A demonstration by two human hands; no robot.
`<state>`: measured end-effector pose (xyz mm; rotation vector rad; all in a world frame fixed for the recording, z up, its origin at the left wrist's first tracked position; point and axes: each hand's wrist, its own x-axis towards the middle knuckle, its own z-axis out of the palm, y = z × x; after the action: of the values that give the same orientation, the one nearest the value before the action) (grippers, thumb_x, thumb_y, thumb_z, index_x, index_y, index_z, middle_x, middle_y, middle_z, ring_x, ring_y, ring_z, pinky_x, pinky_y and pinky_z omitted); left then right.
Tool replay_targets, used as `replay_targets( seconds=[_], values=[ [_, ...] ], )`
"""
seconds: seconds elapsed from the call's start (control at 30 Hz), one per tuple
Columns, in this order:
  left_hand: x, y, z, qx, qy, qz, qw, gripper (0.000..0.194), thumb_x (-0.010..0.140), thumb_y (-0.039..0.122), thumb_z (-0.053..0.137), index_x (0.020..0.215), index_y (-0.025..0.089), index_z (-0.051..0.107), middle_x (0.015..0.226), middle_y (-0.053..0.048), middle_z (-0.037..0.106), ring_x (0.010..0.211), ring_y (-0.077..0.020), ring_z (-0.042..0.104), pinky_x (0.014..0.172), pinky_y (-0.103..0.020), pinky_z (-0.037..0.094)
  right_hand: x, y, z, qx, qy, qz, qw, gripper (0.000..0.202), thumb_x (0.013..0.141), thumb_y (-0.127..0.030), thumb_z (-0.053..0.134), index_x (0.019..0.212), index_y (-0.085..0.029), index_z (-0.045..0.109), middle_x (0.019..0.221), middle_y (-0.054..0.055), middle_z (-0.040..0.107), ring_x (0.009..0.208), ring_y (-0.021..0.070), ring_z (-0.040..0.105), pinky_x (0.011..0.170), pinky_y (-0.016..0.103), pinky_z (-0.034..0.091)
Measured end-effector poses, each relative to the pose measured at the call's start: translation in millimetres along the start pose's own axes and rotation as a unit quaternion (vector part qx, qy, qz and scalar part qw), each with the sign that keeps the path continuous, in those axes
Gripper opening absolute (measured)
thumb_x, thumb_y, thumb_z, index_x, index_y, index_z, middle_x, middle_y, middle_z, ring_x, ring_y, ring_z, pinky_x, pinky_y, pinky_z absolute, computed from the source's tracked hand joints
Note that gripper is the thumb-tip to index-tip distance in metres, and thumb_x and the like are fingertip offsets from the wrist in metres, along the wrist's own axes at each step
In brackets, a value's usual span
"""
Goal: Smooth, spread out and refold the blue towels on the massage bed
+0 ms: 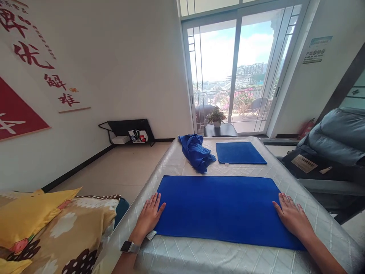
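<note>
Grip released: left hand (149,214) and right hand (293,217) lie flat, palms down, at opposite short edges of the spread blue cloth (219,209). That cloth is on the near part of the silver quilted cover (199,255). Farther back on the cover: 1 crumpled blue cloth (196,152) at left, 1 smaller flat blue cloth (240,153) at right. Watch (126,246) on left wrist.

Wall scroll (37,57): red "解难" | red banner (18,110): character cut off | wall notice (313,56): illegible
</note>
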<state>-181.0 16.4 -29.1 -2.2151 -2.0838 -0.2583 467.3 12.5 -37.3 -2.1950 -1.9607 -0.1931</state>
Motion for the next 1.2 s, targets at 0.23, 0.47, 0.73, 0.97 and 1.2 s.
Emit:
replay_targets(
  seconds=[0.23,0.47,0.73,0.97,1.2],
  values=[
    [-9,132,-31.3,-0.079,-0.027,0.174,0.981,0.065,0.103,0.054,0.022,0.158,0.023,0.010,0.163,-0.006,0.019,0.150,-0.0230,0.018,0.122,-0.047,0.021,-48,-157,-42,0.071,-0.025,-0.131,0.988,0.071,0.098,-0.057,0.014,0.154,-0.017,0.031,0.159,0.006,0.028,0.148,0.0233,0.022,0.121,0.049,0.022],
    [-26,215,-32.8,-0.107,-0.054,0.290,0.950,0.065,0.103,0.054,0.026,0.158,0.025,0.006,0.162,-0.005,0.019,0.149,-0.0230,0.021,0.121,-0.047,0.026,-76,-250,-42,0.133,-0.138,-0.201,0.961,0.067,0.099,-0.057,0.018,0.155,-0.020,0.025,0.161,0.003,0.017,0.149,0.0248,0.018,0.122,0.050,0.018],
    [-41,124,-14.6,-0.043,-0.073,0.123,0.989,0.067,0.102,0.059,0.019,0.157,0.025,0.004,0.164,-0.003,0.012,0.150,-0.0246,0.015,0.121,-0.051,0.018,-77,-156,-20,0.068,-0.075,-0.114,0.988,0.075,0.096,-0.064,0.015,0.155,-0.020,0.027,0.161,0.003,0.024,0.150,0.0226,0.018,0.122,0.049,0.013],
    [-64,10,8.5,0.024,-0.048,-0.070,0.996,0.084,0.096,0.070,0.017,0.157,0.013,0.015,0.163,-0.011,0.013,0.150,-0.0292,0.015,0.120,-0.052,0.018,-89,6,19,0.019,0.034,-0.041,0.998,0.080,0.087,-0.061,0.011,0.132,-0.020,0.063,0.154,0.011,0.040,0.147,0.0313,0.025,0.117,0.057,0.019],
    [-66,12,0.4,0.016,-0.081,-0.094,0.992,0.089,0.094,0.071,0.019,0.156,0.007,0.017,0.162,-0.014,0.011,0.150,-0.0292,0.014,0.121,-0.050,0.016,-96,28,24,0.007,0.045,-0.044,0.998,0.070,0.088,-0.045,0.015,0.131,-0.017,0.062,0.154,0.014,0.040,0.149,0.0304,0.019,0.118,0.058,0.019]
  ],
)
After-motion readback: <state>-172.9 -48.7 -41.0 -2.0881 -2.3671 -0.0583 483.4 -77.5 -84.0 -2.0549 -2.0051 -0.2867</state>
